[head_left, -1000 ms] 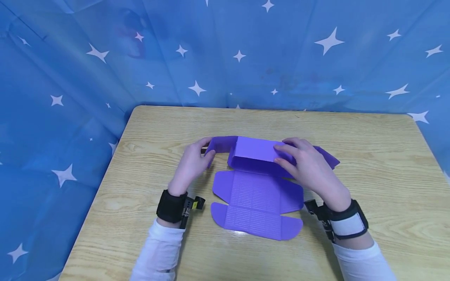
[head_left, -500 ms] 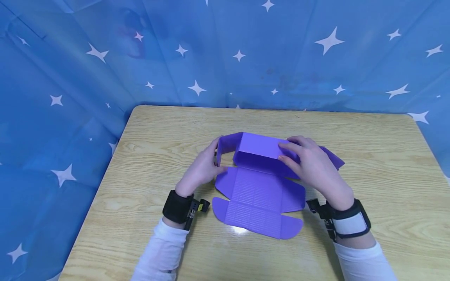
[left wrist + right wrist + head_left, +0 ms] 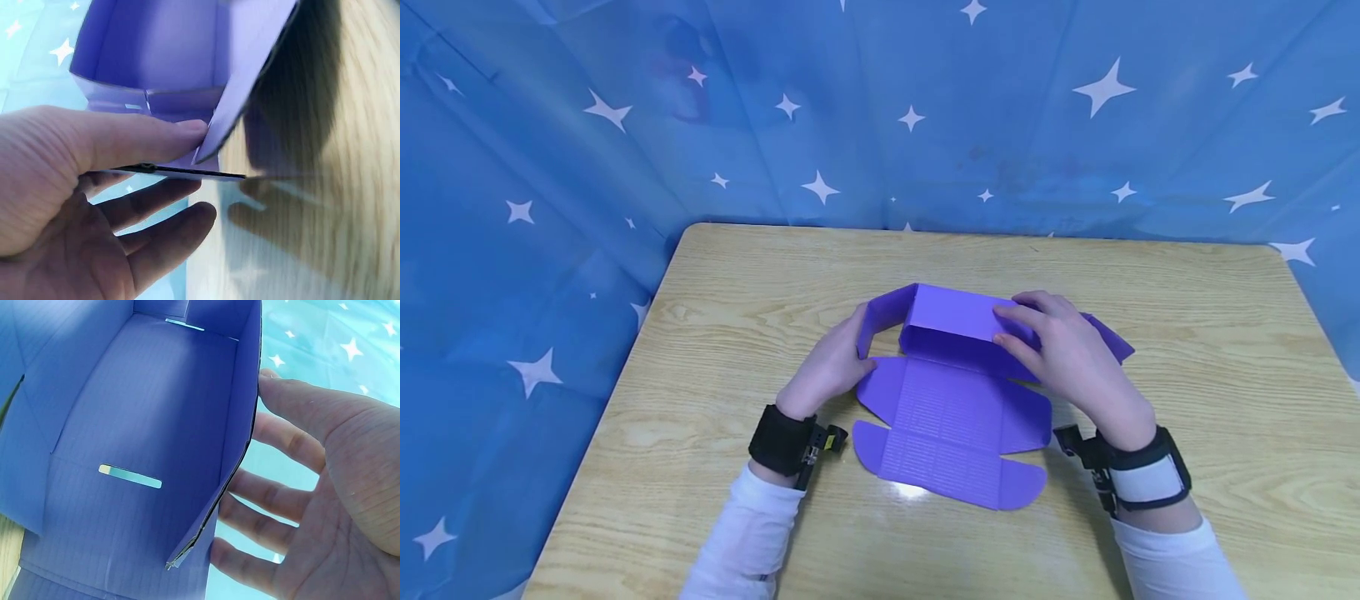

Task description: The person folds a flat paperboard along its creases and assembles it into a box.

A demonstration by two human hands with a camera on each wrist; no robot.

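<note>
A purple cardboard box [image 3: 951, 400], partly folded, lies on the table between the hands. Its far end is bent up into a trough, while the near panels with rounded flaps lie flat. At the left side flap [image 3: 883, 315], my left hand [image 3: 826, 367] has its thumb on the inner face and its fingers behind. The left wrist view shows that thumb [image 3: 150, 139] against the cardboard. My right hand [image 3: 1067, 358] grips the right part of the raised panel [image 3: 955, 310]. In the right wrist view, its fingers [image 3: 269, 494] lie along the outer side of a wall.
The wood-grain table [image 3: 700, 292] extends around the box on all sides. A blue curtain with white stars [image 3: 880, 117] hangs behind it and along the left. Each wrist wears a black strap [image 3: 781, 440] with a small camera. The right flap [image 3: 1108, 337] sticks out past the hand.
The left hand has moved right and bent the left flap inward toward the near panels. The raised panel has shifted slightly right along with the right hand, which keeps its grip.
</note>
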